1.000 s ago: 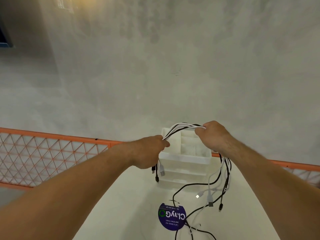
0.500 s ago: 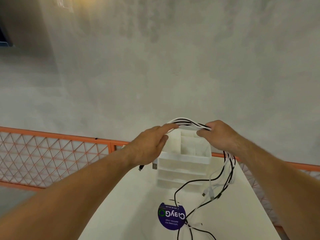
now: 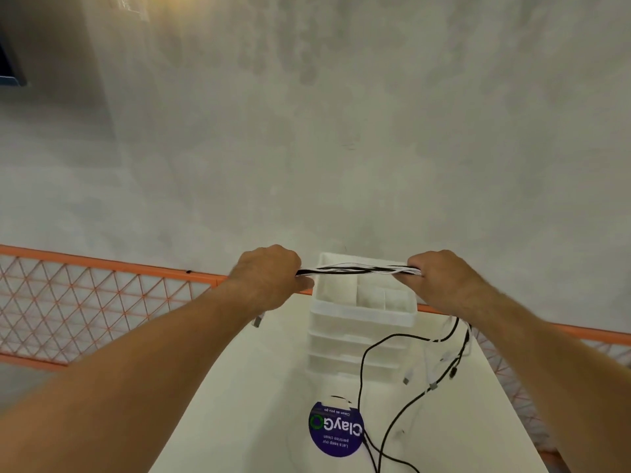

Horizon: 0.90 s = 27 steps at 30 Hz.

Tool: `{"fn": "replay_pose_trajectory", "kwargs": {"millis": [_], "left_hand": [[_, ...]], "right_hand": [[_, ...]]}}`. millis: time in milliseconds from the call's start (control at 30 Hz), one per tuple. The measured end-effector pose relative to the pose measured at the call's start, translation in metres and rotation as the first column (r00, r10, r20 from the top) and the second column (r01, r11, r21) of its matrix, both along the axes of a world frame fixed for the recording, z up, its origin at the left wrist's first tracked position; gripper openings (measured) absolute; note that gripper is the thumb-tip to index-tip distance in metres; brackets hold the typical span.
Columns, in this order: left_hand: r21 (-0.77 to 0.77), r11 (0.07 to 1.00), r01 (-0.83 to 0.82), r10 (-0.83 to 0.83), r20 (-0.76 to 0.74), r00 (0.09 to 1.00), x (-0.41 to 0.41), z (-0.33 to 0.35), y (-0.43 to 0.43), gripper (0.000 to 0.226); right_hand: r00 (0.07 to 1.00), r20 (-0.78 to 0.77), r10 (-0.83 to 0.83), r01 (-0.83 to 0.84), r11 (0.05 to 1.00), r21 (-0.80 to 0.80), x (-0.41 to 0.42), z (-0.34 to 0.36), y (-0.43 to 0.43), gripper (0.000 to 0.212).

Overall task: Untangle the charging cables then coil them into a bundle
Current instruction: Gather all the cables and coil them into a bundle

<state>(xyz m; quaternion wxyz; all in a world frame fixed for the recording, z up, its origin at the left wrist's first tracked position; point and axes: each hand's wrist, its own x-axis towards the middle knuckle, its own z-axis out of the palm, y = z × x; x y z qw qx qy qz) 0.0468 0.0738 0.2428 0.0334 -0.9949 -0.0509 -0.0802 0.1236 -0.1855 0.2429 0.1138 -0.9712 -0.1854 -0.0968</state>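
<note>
Here, both hands [image 3: 269,278] [image 3: 440,279] gripping taut black-and-white twisted cables [image 3: 356,270], above ribbed white plastic organizer [image 3: 362,322]

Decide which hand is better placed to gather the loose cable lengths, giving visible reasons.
Probably the right hand: long tails of the cables hang from its grip, while below the left hand only a short end shows.

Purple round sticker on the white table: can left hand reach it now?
Probably not yet: left hand grips the black-and-white cable bundle; otherwise nothing blocks the purple round sticker.
</note>
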Motion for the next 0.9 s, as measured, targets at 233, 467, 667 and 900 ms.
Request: {"fn": "replay_pose_trajectory", "kwargs": {"millis": [233,467,667,900], "left_hand": [[0.109,0.992,-0.065,0.053,0.113,0.992,0.001,0.001,0.020,0.035],[0.015,0.993,-0.113,0.108,0.185,0.977,0.003,0.007,0.032,0.041],[0.014,0.991,-0.130,0.125,0.172,0.977,0.002,0.010,0.046,0.041],[0.036,0.993,-0.114,0.105,0.181,0.978,0.007,0.011,0.041,0.040]], "right_hand": [[0.999,0.035,-0.001,0.009,0.978,-0.208,0.007,-0.004,-0.002,0.042],[0.996,0.039,-0.082,0.090,0.952,-0.294,0.020,-0.010,-0.010,0.041],[0.984,0.040,-0.176,0.181,0.957,-0.228,0.015,-0.017,-0.039,0.033],[0.962,0.069,-0.264,0.272,0.918,-0.289,0.016,-0.019,-0.056,0.031]]}}
